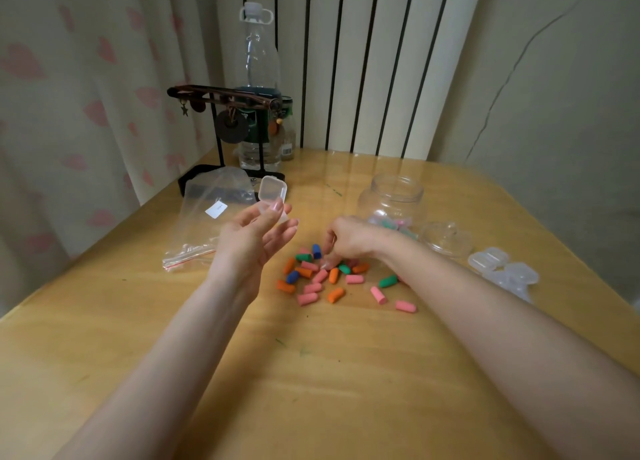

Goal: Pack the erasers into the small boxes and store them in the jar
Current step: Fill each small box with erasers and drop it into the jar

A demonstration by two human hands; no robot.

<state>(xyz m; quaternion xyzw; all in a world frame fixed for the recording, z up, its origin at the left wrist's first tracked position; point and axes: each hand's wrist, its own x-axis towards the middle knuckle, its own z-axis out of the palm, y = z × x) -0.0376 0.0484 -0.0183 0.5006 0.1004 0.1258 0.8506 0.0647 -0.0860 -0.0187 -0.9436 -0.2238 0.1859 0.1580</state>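
Erasers (355, 279) flat, axes mixed; L hand (256, 237) pinches box (273, 189), lid up; R hand (349, 239) curled, grip unclear.

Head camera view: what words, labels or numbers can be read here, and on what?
White sticker on the clear zip bag: print too small to read.
Barcode label on the small bottle at the back: digits blurred.
Dark green label on the large water bottle: half hidden, unreadable.
Nothing legible anywhere.
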